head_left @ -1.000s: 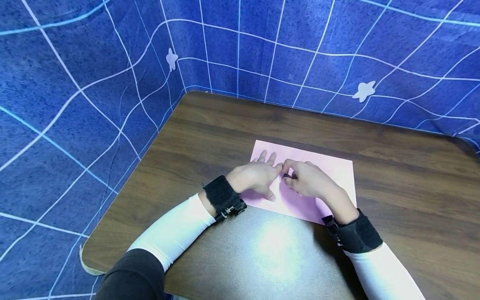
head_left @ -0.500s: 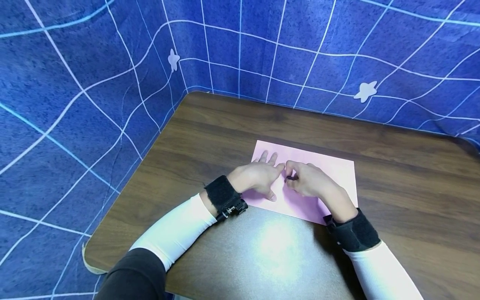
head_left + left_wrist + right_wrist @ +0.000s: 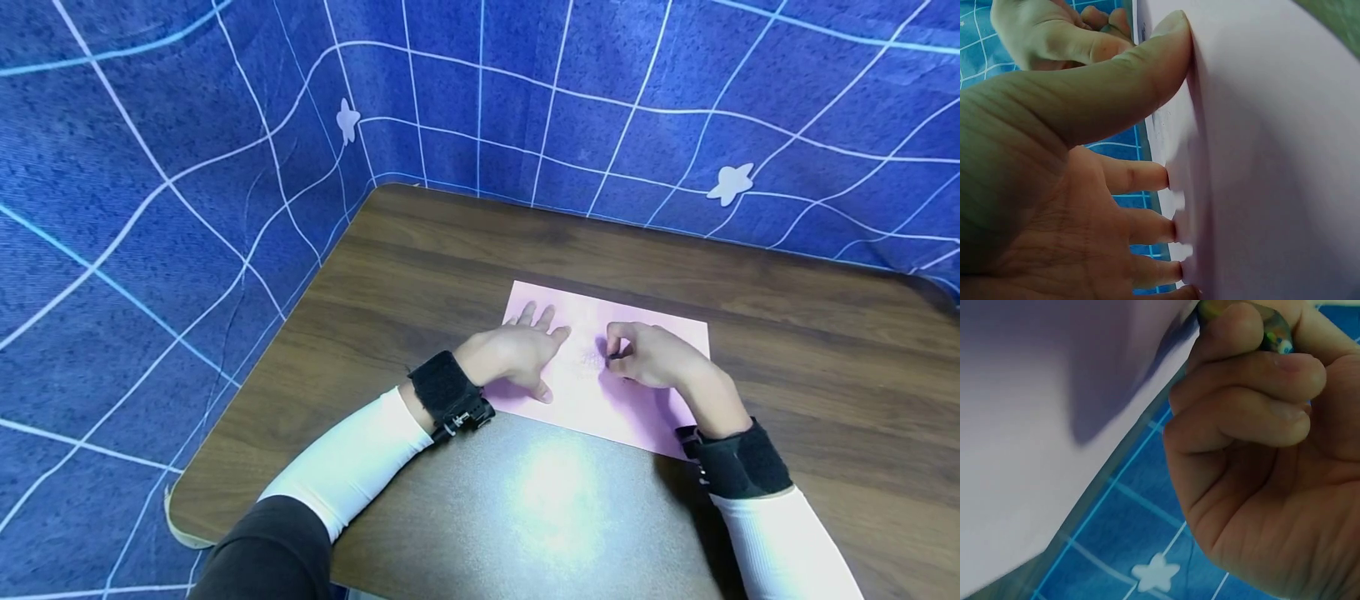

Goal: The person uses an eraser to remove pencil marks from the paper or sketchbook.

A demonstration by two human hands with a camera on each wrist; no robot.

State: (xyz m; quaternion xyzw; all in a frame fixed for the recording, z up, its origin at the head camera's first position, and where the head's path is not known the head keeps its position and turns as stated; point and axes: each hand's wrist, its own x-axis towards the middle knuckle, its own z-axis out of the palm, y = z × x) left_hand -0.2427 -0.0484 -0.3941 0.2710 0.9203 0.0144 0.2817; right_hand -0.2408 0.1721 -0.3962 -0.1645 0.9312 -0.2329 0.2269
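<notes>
A sheet of pink paper (image 3: 577, 400) lies on the wooden table. Spread fingers of my left hand (image 3: 517, 350) rest on its left part, and the thumb touches the paper too, as the left wrist view shows. Over the right half of the sheet, my right hand (image 3: 656, 354) pinches a small dark piece with coloured spots (image 3: 1277, 331) between thumb and curled fingers. Most of that piece is hidden by the fingers, so its exact kind is unclear. Faint marks (image 3: 591, 357) show on the paper between the hands.
The brown wooden table (image 3: 450, 242) extends around the sheet, with a bright glare near its front. Blue cloth (image 3: 555, 100) with white lines and stars stands along the back and left edges.
My right hand has moved to the right across the paper, away from the left hand, still pinching the small piece. Faint marks between the hands are now uncovered. The left hand stays in place.
</notes>
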